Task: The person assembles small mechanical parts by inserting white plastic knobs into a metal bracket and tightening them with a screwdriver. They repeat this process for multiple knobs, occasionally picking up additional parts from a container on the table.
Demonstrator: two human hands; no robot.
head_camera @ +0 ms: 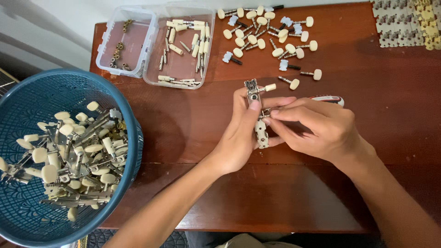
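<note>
My left hand (241, 131) grips a narrow metal tuner plate (261, 133) upright over the brown wooden table (193, 138). One cream-knobbed peg (268, 87) sticks out of the plate near its top end. My right hand (317, 128) pinches at the middle of the plate with thumb and forefinger, and also holds a tool with a red-and-white handle (328, 98), mostly hidden behind the fingers. Both hands touch the plate at the centre of the table.
A blue plastic basket (27, 92) at the left holds several tuner plates with cream knobs. Two clear trays (151, 50) at the back hold small brass bits and cream rollers. Loose cream-knobbed pegs (271, 36) lie behind the hands. Metal plates (404, 23) lie at the back right.
</note>
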